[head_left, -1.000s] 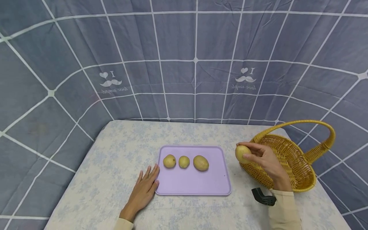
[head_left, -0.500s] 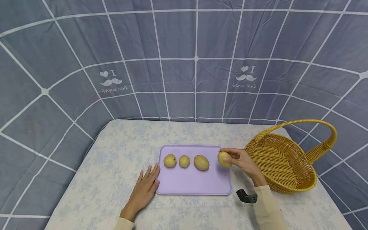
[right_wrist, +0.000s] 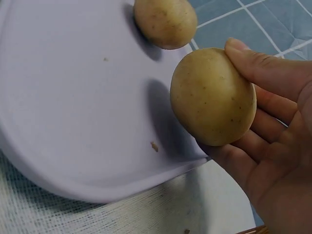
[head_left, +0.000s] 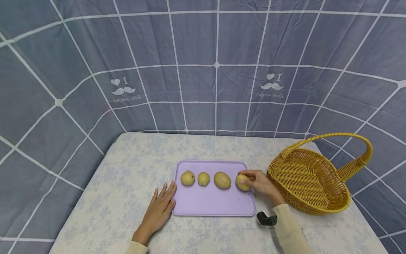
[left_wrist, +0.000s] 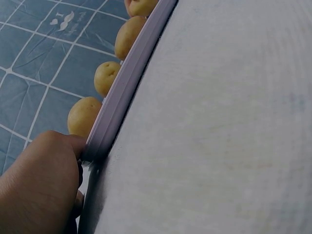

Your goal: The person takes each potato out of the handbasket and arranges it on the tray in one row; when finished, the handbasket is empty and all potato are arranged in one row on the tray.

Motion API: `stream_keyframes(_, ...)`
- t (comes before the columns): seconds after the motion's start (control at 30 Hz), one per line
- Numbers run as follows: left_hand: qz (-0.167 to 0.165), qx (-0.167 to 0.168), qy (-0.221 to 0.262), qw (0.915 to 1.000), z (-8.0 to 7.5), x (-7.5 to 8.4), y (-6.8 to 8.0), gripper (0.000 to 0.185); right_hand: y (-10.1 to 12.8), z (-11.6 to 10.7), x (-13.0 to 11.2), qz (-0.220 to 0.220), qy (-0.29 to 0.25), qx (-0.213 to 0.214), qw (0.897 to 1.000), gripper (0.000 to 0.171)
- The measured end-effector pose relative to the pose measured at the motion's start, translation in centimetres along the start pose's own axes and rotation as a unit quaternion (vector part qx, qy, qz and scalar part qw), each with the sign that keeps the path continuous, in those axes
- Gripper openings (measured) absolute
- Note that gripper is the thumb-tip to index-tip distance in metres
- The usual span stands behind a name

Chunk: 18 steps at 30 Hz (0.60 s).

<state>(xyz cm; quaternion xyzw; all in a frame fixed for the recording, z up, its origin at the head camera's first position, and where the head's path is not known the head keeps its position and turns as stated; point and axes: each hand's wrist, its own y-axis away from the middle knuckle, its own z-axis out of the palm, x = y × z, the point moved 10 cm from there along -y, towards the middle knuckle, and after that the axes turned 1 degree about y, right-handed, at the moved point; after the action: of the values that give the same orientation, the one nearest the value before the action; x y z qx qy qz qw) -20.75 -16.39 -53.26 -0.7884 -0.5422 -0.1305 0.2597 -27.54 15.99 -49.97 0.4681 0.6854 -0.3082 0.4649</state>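
Note:
My right hand [head_left: 260,184] holds a round yellow potato [right_wrist: 213,97] between thumb and fingers, low over the right end of the lilac tray [head_left: 209,206]. Three more potatoes stand in a row to its left on the tray: a larger oval potato [head_left: 222,180], a small potato [head_left: 203,179] and a round potato [head_left: 187,178]. Fingers straight and spread, my left hand [head_left: 159,206] rests at the tray's left edge. In the left wrist view the thumb side of that hand meets the tray's rim [left_wrist: 119,92], and the potatoes show above it.
A yellow wicker basket [head_left: 309,183] with a tall handle stands to the right of the tray, tilted toward it. A black device [head_left: 266,218] sits by the right wrist. Brown crumbs [right_wrist: 154,146] lie on the tray. A grey-blue checked cloth [head_left: 196,84] hangs behind the table.
My right hand has carried the potato left from the basket's edge and lowered it over the tray's right end. The left hand and the other potatoes have stayed put.

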Motion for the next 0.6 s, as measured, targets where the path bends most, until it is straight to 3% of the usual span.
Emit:
stream_keyframes(0.27,0.001,0.000,-0.002,1.0000,-0.1,0.0,0.1,0.050,-0.7,0.3,1.3,-0.004,0.070,0.011,0.997,0.045)
stream_keyframes(0.6,-0.002,-0.002,-0.003,1.0000,-0.1,-0.1,0.0,0.050,0.2,0.9,-3.3,-0.010,0.124,0.036,0.992,0.038)
